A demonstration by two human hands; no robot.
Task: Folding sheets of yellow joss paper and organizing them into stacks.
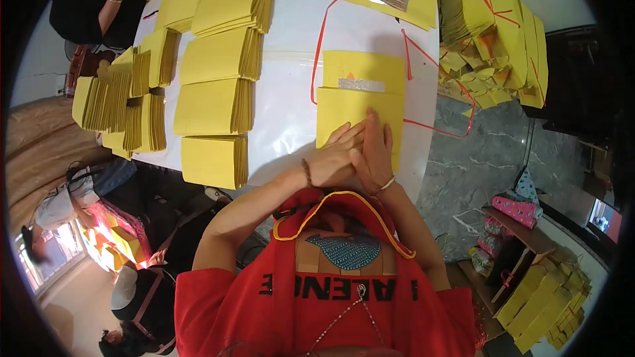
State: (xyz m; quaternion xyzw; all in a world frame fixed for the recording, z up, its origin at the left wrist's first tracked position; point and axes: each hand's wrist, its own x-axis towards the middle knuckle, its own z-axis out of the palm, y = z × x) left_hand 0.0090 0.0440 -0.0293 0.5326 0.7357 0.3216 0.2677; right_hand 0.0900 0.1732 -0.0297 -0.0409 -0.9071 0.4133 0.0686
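Note:
A yellow paper sheet (360,106) lies in front of me with its near part folded up over it. A silver patch (362,84) and a small orange mark show just beyond the fold's edge. My left hand (336,158) presses flat on the near part of the paper, fingers stretched toward the right. Close against it, partly overlapping, my right hand (374,158) rests on the paper with its fingers stretched out and pointing away from me. Neither hand grips anything. A red cord (322,39) runs along the paper's left side, and more of it loops out on the right.
Stacks of folded yellow paper (215,59) stand in rows on the left of the white table (291,20). Another yellow sheet (407,0) with a silver patch lies at the far right. Tied yellow bundles (489,0) stand beyond the right edge. A co-worker's arm (112,6) reaches in far left.

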